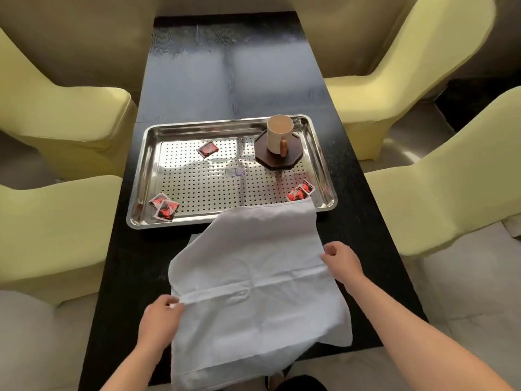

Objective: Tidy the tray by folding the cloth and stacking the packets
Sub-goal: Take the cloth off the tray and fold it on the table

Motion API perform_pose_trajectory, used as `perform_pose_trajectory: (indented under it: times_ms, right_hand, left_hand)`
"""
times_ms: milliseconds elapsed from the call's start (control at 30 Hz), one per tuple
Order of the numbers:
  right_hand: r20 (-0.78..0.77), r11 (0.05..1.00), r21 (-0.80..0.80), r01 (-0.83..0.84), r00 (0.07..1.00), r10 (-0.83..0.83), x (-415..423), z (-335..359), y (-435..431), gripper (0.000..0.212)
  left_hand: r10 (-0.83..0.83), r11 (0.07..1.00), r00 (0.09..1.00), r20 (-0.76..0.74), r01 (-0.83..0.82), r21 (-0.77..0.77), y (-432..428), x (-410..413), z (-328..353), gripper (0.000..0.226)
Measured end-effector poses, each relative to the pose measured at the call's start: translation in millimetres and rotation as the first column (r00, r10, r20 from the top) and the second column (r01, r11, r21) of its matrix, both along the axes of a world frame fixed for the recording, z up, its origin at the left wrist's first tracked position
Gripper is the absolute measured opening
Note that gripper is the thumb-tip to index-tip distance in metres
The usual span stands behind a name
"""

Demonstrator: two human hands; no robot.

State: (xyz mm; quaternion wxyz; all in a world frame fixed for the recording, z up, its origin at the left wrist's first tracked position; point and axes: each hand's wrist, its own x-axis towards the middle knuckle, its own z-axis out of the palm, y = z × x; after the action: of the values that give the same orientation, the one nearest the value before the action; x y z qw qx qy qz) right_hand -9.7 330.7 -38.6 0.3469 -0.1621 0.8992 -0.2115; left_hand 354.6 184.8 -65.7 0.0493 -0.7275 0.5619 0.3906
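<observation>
A white cloth (253,280) stretches from the near rim of the steel tray (141,170) over the dark table and hangs past its front edge. My left hand (160,320) pinches the cloth's left edge at a crease. My right hand (342,261) grips its right edge. Red-and-black packets lie scattered in the tray: one packet (207,149) at the back, two overlapping packets (165,207) at the front left corner, two more packets (301,191) at the front right next to the cloth.
A cream mug (279,136) with a wooden handle stands on a dark octagonal coaster (265,156) in the tray's back right corner. Yellow-green chairs (62,131) flank the narrow black table (225,74) on both sides.
</observation>
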Motion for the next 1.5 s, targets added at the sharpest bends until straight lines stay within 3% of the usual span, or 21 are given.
perform_pose_trajectory:
  times_ms: [133,300,400,467,533,600,700,767,867,967,1000,1067,1133,1233,1333,1433,1500]
  right_hand:
    - [0.044,0.994,-0.105,0.029,0.999,-0.024,-10,-11,-50,0.047]
    - [0.086,0.963,-0.151,0.222,0.974,-0.211,-15,-31,-80,0.071]
    - [0.157,0.909,-0.218,0.356,0.932,-0.327,-21,-30,-86,0.073]
    - [0.156,0.895,-0.274,0.353,0.934,-0.321,-24,-29,-84,0.051]
    - [0.128,0.894,-0.332,0.3,0.954,-0.272,-25,-23,-79,0.023]
    - [0.134,0.884,-0.387,0.261,0.965,-0.226,-26,-17,-71,0.01]
    - [0.142,0.874,-0.423,0.238,0.97,-0.196,-28,-10,-65,0.005]
    - [0.086,0.892,-0.401,0.209,0.978,-0.19,-28,-12,-65,0.011]
    - [-0.075,0.948,-0.279,0.156,0.98,-0.183,-26,-19,-69,0.019]
    - [-0.108,0.971,-0.182,0.155,0.979,-0.176,-22,-24,-72,0.008]
    - [-0.105,0.973,-0.166,0.16,0.978,-0.178,-22,-24,-71,0.018]
    - [-0.048,0.968,-0.153,0.197,0.977,-0.207,-21,-23,-63,0.042]
    - [0.012,0.966,-0.155,0.208,0.978,-0.208,-18,-17,-47,0.048]
    - [0.002,0.988,-0.09,0.123,0.992,-0.124,-7,-10,-3,0.045]
    - [-0.046,0.998,0.037,0.053,0.998,-0.051,5,-11,49,0.046]
    - [-0.067,0.978,0.207,0.036,0.997,-0.022,17,-13,82,0.047]
    - [-0.063,0.966,0.257,-0.015,0.998,0.032,24,-14,95,0.047]
  left_hand:
    - [0.228,0.972,0.961,-0.154,-0.233,-0.016,-53,-35,-9,0.038]
    - [0.425,0.903,0.897,-0.12,-0.43,-0.011,-99,-59,-15,0.043]
    - [0.487,0.869,0.85,-0.201,-0.447,0.214,-123,-55,-39,0.072]
    - [0.551,0.811,0.79,-0.268,-0.433,0.393,-132,-51,-52,0.082]
    - [0.571,0.792,0.741,-0.353,-0.385,0.474,-129,-58,-24,0.057]
    - [0.508,0.849,0.753,-0.418,-0.353,0.394,-125,-62,-3,0.03]
    - [0.461,0.883,0.675,-0.576,-0.416,0.218,-125,-56,8,0.014]
    - [0.437,0.873,0.649,-0.623,-0.473,0.12,-124,-53,12,0.016]
    - [0.406,0.857,0.71,-0.575,-0.514,-0.03,-126,-59,8,0.026]
    - [0.361,0.874,0.836,-0.414,-0.458,-0.163,-129,-63,0,0.013]
    - [0.352,0.882,0.863,-0.361,-0.435,-0.18,-130,-62,-3,0.024]
    - [0.35,0.898,0.887,-0.301,-0.409,-0.162,-123,-56,-8,0.055]
    - [0.347,0.904,0.888,-0.301,-0.402,-0.144,-108,-46,-5,0.066]
    - [0.288,0.942,0.916,-0.279,-0.323,-0.087,-64,-20,1,0.058]
    - [0.239,0.969,0.959,-0.152,-0.245,-0.023,-14,15,1,0.046]
    - [0.305,0.951,0.952,0.02,-0.306,0.037,33,40,-1,0.038]
    - [0.356,0.93,0.933,0.055,-0.36,0.075,60,47,-4,0.034]
